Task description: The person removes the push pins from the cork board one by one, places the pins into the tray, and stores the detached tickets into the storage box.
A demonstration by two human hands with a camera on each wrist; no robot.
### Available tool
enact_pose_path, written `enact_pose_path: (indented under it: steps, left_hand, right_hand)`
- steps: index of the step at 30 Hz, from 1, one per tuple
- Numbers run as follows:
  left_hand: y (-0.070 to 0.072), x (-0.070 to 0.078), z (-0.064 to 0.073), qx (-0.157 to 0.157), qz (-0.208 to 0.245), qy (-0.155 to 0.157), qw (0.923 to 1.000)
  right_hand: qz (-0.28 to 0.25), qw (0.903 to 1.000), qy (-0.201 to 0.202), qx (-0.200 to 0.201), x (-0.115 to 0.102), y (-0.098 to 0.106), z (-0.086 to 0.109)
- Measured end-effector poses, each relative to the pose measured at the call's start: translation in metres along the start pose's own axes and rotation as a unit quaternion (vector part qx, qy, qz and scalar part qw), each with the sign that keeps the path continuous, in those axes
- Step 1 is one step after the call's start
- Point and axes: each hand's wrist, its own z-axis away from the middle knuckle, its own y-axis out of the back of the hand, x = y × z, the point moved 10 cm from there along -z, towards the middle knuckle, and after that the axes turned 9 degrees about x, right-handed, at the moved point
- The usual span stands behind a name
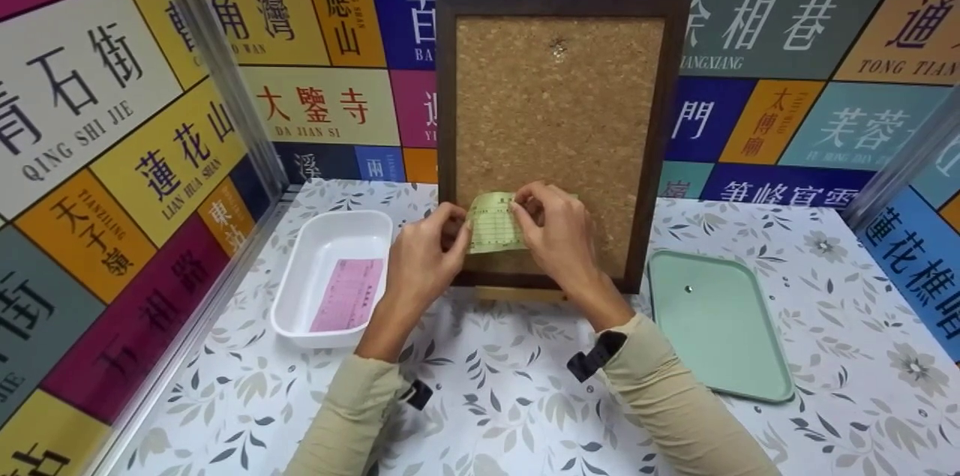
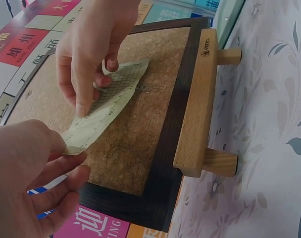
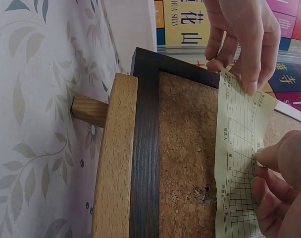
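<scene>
Your cork board [image 1: 559,131] stood upright at the frame's centre on the bench [image 1: 487,386]. Against its lower part you held the yellow slip [image 1: 491,223], your left hand [image 1: 420,258] and right hand [image 1: 559,236] each pinching an edge. No pin showed through it, so fastening seemed left.

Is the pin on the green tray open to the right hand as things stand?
Probably yes: the pin lies alone on the green tray, nothing over it, but the right hand is pinching the yellow slip.
</scene>
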Motion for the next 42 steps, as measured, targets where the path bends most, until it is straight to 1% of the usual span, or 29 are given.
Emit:
enact_pose_path:
  steps: [10, 15, 20, 23, 31, 37, 42]
  left_hand:
    - [0.0, 0.0, 0.0, 0.002, 0.008, 0.008, 0.9999]
    - [0.0, -0.001, 0.0, 0.008, 0.019, 0.013, 0.9997]
    - [0.001, -0.003, -0.001, 0.011, 0.031, 0.021, 0.9992]
    - [0.0, -0.004, -0.001, 0.009, 0.035, 0.025, 0.9991]
    - [0.001, -0.004, -0.001, 0.012, 0.042, 0.028, 0.9987]
    - [0.004, -0.005, -0.002, 0.014, 0.046, 0.035, 0.9983]
    - [0.004, -0.005, -0.002, 0.017, 0.044, 0.03, 0.9985]
  right_hand:
    - [-0.01, 0.9998, -0.008, -0.018, 0.001, 0.001, 0.0]
    - [-0.024, 0.9995, -0.008, -0.017, 0.001, 0.006, 0.0]
    - [-0.047, 0.9987, -0.021, -0.004, 0.005, 0.015, 0.001]
    - [-0.051, 0.9983, -0.028, 0.005, 0.008, 0.022, 0.002]
    - [-0.067, 0.9968, -0.014, 0.04, 0.012, 0.042, 0.007]
    - [-0.083, 0.9947, -0.016, 0.059, 0.02, 0.056, 0.012]
    - [-0.089, 0.9936, -0.023, 0.066, 0.028, 0.067, 0.017]
